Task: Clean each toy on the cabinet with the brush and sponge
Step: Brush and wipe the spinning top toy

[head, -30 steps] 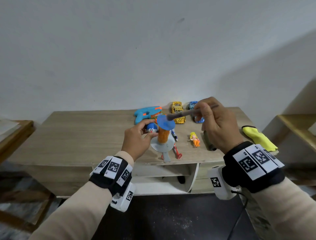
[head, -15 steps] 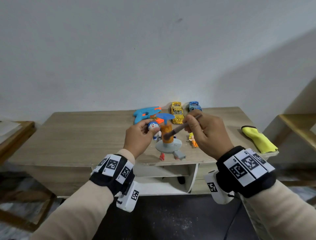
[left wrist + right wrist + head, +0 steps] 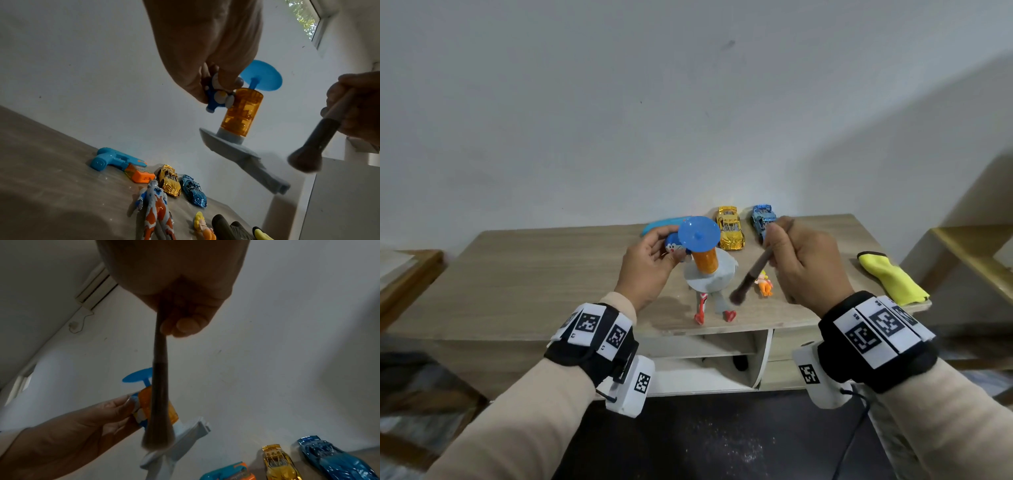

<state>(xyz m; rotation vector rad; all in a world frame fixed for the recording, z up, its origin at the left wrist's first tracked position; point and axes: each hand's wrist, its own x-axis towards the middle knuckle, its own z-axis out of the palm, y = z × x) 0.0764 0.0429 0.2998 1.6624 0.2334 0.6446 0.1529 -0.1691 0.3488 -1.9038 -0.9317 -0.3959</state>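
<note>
White wall backs a wooden cabinet surface (image 3: 551, 274) in the head view, where the left hand (image 3: 650, 263) is raised above the surface, palm turned inward, fingers and thumb curled around the blue cat figure of a spinner toy (image 3: 705, 260) with a blue disc on top, an orange cylinder and a grey base. The right hand (image 3: 804, 263) is closed around a brush (image 3: 751, 275), whose handle slants down and left so the bristles sit just beside the toy's grey base. Behind the hands lie a gold toy car (image 3: 730, 228) and a blue toy car (image 3: 763, 219); a hero figure (image 3: 714, 308) lies under the held toy, a small doll (image 3: 764, 287) beside it, and a yellow cloth (image 3: 890, 277) lies at the right edge.

From the left wrist, the left hand (image 3: 207, 48) reaches out with fingertips pinching the cat figure against the orange cylinder of the spinner toy (image 3: 240, 112), held well above the surface. The brush (image 3: 316, 144) hangs at the right, bristles apart from the grey base. Below lie a blue water gun (image 3: 119, 160), both cars, the hero figure and the doll.

From the right wrist, the right hand (image 3: 180, 288) grips the brush (image 3: 159, 386) with thumb pressed on the handle, bristles pointing down in front of the spinner toy (image 3: 156, 405).
</note>
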